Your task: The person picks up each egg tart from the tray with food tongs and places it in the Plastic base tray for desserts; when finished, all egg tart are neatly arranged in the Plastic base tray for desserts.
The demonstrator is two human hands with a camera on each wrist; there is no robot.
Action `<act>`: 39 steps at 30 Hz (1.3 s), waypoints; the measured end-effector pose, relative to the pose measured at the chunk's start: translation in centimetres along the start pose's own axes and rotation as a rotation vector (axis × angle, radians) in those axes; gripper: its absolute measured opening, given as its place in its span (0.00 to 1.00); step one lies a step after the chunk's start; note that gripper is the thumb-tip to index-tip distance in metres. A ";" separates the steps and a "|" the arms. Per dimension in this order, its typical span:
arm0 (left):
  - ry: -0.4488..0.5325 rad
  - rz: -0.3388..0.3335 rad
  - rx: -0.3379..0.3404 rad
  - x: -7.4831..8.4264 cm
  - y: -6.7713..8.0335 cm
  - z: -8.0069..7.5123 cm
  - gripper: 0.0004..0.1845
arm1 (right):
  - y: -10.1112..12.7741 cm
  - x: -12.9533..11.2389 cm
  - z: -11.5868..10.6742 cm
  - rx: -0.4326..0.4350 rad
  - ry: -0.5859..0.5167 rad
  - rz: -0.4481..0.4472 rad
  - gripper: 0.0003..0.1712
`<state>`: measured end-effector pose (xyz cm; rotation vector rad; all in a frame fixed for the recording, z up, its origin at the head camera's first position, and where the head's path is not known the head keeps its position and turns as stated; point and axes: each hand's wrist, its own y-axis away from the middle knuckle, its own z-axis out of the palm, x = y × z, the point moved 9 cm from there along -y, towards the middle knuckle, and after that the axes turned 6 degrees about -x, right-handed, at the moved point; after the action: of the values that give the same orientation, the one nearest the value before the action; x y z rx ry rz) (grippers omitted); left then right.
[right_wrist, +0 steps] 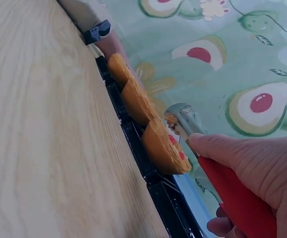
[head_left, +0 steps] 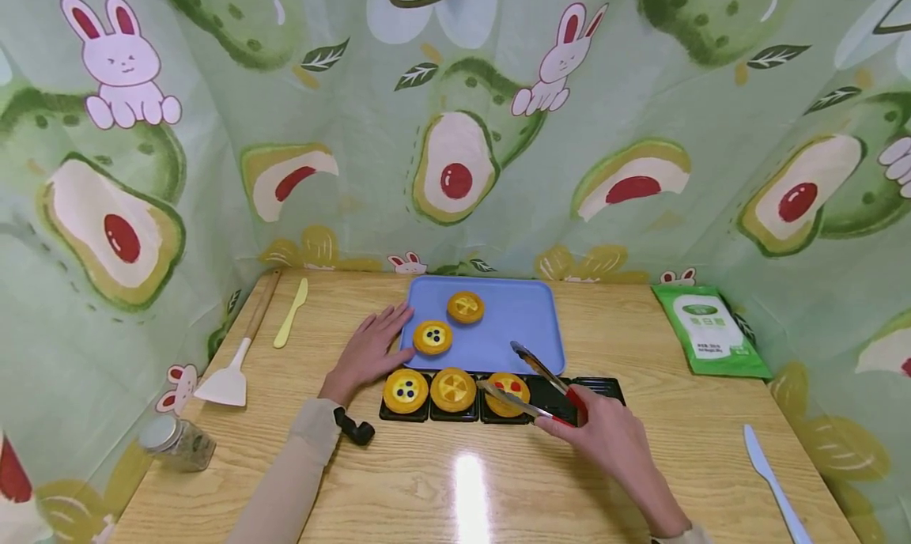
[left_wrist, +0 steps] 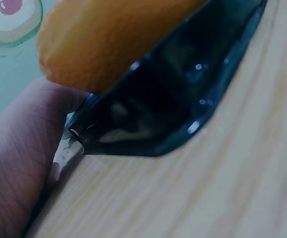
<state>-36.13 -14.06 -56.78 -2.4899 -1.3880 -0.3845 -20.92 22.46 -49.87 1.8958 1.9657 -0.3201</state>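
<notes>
My right hand point(head_left: 605, 429) grips a pair of tongs point(head_left: 530, 408) with red handles. The tongs' arms are spread: one tip lies over the red-dotted tart point(head_left: 514, 387), the other above the blue tray point(head_left: 498, 323). That tart sits in a black compartmented tray point(head_left: 551, 402) beside a tart with triangle pieces point(head_left: 453, 389) and a blue-dotted tart point(head_left: 405, 391). At the blue tray's left edge rests my left hand point(head_left: 370, 350), fingers extended. Close to it in the left wrist view are a tart point(left_wrist: 108, 39) and the black tray's edge point(left_wrist: 158, 109).
Two more tarts, one blue-dotted point(head_left: 432, 338) and one plain yellow-topped point(head_left: 466, 307), lie on the blue tray. Left stand a spatula point(head_left: 231, 378), a yellow knife point(head_left: 290, 315) and a lidded jar point(head_left: 181, 443). Right are a green packet point(head_left: 712, 330) and a blue knife point(head_left: 776, 481).
</notes>
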 end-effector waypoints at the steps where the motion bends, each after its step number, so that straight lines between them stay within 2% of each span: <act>1: -0.001 -0.003 -0.005 0.0 0.0 0.0 0.46 | -0.2 0.0 -0.1 -0.001 0.000 -0.001 0.40; 7: -0.014 -0.015 -0.034 -0.2 -0.2 0.2 0.46 | -1.3 0.1 -0.5 0.009 0.006 -0.016 0.43; 16: -0.015 -0.013 -0.041 -0.2 -0.3 0.2 0.46 | -3.0 -0.4 -0.9 0.046 -0.018 -0.032 0.44; 31: -0.010 -0.036 -0.042 -0.4 0.0 0.4 0.46 | -8.1 -2.0 -0.7 0.045 0.017 -0.164 0.38; 39: -0.007 -0.030 -0.031 -0.2 0.0 0.2 0.46 | -10.7 -2.6 0.0 0.008 0.037 -0.191 0.39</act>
<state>-36.17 -14.13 -57.05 -2.5005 -1.4339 -0.4068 -31.56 19.46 -49.90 1.7331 2.1783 -0.3486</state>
